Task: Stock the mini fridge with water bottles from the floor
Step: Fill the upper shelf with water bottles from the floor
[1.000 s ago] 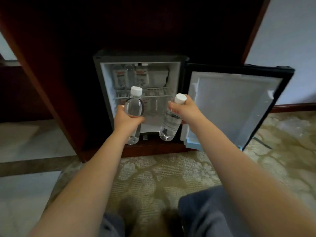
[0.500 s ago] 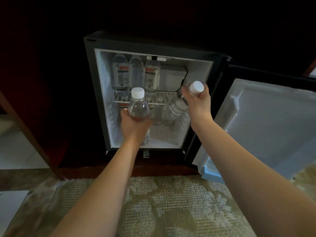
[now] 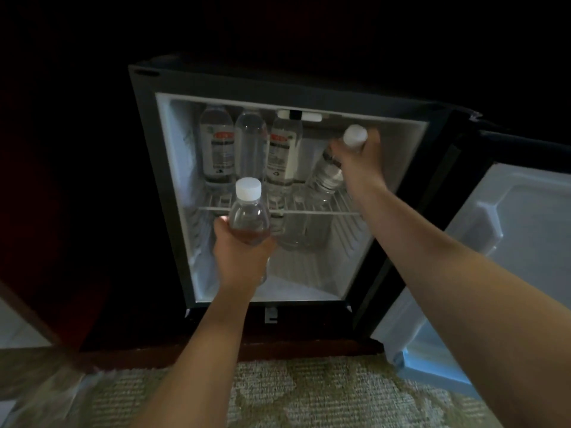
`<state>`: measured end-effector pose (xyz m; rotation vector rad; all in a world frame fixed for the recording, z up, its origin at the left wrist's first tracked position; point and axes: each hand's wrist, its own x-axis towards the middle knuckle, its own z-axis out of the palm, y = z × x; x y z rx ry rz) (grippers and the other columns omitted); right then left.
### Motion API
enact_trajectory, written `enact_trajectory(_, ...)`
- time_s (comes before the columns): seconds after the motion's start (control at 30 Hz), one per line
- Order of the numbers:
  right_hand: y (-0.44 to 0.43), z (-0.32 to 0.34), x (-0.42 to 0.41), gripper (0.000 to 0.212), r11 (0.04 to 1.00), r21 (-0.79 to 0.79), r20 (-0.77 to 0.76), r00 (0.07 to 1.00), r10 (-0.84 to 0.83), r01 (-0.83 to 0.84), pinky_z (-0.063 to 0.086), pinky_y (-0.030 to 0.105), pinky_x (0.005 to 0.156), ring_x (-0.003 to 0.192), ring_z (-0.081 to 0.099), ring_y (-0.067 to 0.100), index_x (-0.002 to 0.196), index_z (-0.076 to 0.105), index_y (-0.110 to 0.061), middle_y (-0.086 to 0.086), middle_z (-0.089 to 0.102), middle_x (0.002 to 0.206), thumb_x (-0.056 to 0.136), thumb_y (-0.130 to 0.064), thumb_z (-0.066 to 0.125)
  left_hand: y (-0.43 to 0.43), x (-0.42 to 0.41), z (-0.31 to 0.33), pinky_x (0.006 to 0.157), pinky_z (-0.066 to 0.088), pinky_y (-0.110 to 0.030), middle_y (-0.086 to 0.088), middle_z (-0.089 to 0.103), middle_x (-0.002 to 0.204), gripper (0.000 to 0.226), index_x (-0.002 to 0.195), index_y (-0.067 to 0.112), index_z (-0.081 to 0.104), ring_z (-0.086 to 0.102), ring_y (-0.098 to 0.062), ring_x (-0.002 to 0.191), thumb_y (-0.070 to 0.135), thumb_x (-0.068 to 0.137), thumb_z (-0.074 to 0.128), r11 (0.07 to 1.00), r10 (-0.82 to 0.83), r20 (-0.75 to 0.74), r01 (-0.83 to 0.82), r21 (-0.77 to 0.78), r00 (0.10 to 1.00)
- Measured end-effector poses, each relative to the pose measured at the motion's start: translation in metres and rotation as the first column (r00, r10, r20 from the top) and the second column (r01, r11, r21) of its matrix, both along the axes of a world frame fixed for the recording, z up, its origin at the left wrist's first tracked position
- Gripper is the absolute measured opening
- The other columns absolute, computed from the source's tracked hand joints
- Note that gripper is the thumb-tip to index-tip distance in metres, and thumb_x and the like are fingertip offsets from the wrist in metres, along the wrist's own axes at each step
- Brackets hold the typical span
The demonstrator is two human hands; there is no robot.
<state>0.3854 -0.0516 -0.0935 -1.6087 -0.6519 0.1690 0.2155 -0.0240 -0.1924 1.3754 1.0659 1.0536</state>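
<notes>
The right hand (image 3: pixel 360 162) grips a tilted water bottle (image 3: pixel 329 171) by its neck, the base on the wire shelf (image 3: pixel 321 205) of the open mini fridge (image 3: pixel 173 193), beside three standing bottles (image 3: pixel 250 146). The left hand (image 3: pixel 244 257) wraps an upright bottle (image 3: pixel 249 217) before the lower compartment.

My left hand (image 3: pixel 244 257) covers the lower body of its bottle (image 3: pixel 249 222); my right hand (image 3: pixel 360 160) hides the neck of the tilted bottle (image 3: pixel 326 174). Labels on the back-row bottles (image 3: pixel 217 146) are too blurred to read. The fridge door (image 3: pixel 509 242) is cut off at the right edge, and the surrounding cabinet is too dark to make out.
</notes>
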Motion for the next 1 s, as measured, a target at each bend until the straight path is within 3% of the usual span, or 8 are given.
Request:
enact_trajectory(0.13, 0.025, 0.014, 0.022, 0.019, 0.989, -0.129, 0.014, 0.998, 0.069, -0.067, 0.053, 0.039, 0.092, 0.092, 0.065, 0.021, 0.099, 0.059, -0.019, 0.009, 0.068, 0.105, 0.084, -0.024, 0.068, 0.000, -0.005, -0.008, 0.050, 0.036, -0.007, 0.001, 0.054, 0.101, 0.059, 0.119, 0.012, 0.043, 0.051, -0.007, 0.078, 0.006, 0.071, 0.076, 1.000, 0.011, -0.042, -0.010, 0.007, 0.999)
enact_trajectory(0.2, 0.031, 0.016, 0.029, 0.032, 0.984, -0.126, -0.047, 0.992, 0.120, -0.125, 0.052, 0.041, 0.095, 0.091, 0.066, 0.019, 0.111, 0.060, -0.017, 0.005, 0.068, 0.105, 0.083, -0.028, 0.070, 0.003, -0.007, -0.010, 0.057, 0.033, -0.011, 0.004, 0.053, 0.099, 0.057, 0.114, 0.016, 0.044, 0.050, -0.011, 0.086, 0.006, 0.070, 0.078, 0.999, 0.038, -0.040, -0.037, 0.018, 0.998)
enact_trajectory(0.3, 0.038, 0.012, 0.033, 0.051, 0.980, -0.133, -0.099, 0.985, 0.138, -0.151, 0.047, 0.036, 0.100, 0.106, 0.062, 0.021, 0.134, 0.047, -0.021, 0.007, 0.060, 0.126, 0.089, -0.037, 0.063, 0.009, -0.007, -0.015, 0.070, 0.038, -0.023, 0.007, 0.053, 0.091, 0.055, 0.104, 0.022, 0.041, 0.053, -0.014, 0.087, 0.004, 0.068, 0.079, 0.996, 0.090, -0.014, -0.090, 0.001, 0.996)
enact_trajectory(0.4, 0.048, -0.004, 0.033, 0.058, 0.985, -0.078, -0.122, 0.982, 0.146, -0.156, 0.044, 0.039, 0.102, 0.118, 0.056, 0.024, 0.136, 0.045, -0.026, 0.009, 0.052, 0.138, 0.085, -0.047, 0.064, 0.013, -0.009, -0.018, 0.074, 0.040, -0.027, 0.010, 0.053, 0.084, 0.053, 0.102, 0.021, 0.043, 0.056, -0.017, 0.085, 0.005, 0.067, 0.079, 0.993, 0.120, -0.003, -0.120, -0.003, 0.993)
enact_trajectory(0.53, 0.045, -0.027, 0.033, 0.074, 0.986, -0.058, -0.149, 0.978, 0.149, -0.159, 0.044, 0.038, 0.100, 0.116, 0.055, 0.021, 0.135, 0.040, -0.024, 0.001, 0.055, 0.129, 0.074, -0.049, 0.074, 0.016, -0.010, -0.021, 0.075, 0.042, -0.027, 0.007, 0.055, 0.087, 0.055, 0.102, 0.021, 0.042, 0.056, -0.015, 0.083, 0.004, 0.066, 0.080, 0.996, 0.092, -0.004, -0.092, 0.008, 0.996)
enact_trajectory(0.63, 0.038, -0.048, 0.034, 0.094, 0.977, -0.143, -0.115, 0.983, 0.143, -0.159, 0.050, 0.038, 0.093, 0.102, 0.063, 0.017, 0.131, 0.043, -0.023, -0.007, 0.064, 0.110, 0.051, -0.052, 0.082, 0.019, -0.009, -0.023, 0.067, 0.044, -0.021, 0.011, 0.057, 0.085, 0.055, 0.103, 0.022, 0.045, 0.059, -0.007, 0.078, 0.003, 0.065, 0.079, 0.997, 0.076, 0.018, -0.077, 0.008, 0.997)
enact_trajectory(0.83, 0.036, -0.074, 0.042, 0.046, 0.947, -0.280, 0.114, 0.974, 0.196, -0.158, 0.052, 0.026, 0.082, 0.092, 0.063, 0.012, 0.108, 0.056, -0.010, -0.001, 0.063, 0.100, 0.071, -0.015, 0.082, 0.023, -0.008, -0.029, 0.073, 0.049, -0.029, 0.007, 0.062, 0.088, 0.054, 0.106, 0.021, 0.048, 0.062, -0.012, 0.082, 0.002, 0.064, 0.075, 0.997, 0.079, 0.039, -0.079, 0.007, 0.996)
enact_trajectory(1.0, 0.056, -0.077, 0.046, 0.060, 0.939, -0.341, 0.166, 0.980, 0.106, -0.044, 0.052, 0.029, 0.074, 0.088, 0.061, 0.015, 0.116, 0.046, -0.011, -0.004, 0.058, 0.099, 0.071, -0.024, 0.082, 0.023, -0.005, -0.033, 0.071, 0.040, -0.024, 0.013, 0.053, 0.086, 0.061, 0.113, 0.016, 0.043, 0.056, -0.010, 0.080, 0.005, 0.066, 0.080, 0.998, 0.059, 0.002, -0.059, -0.013, 0.998)
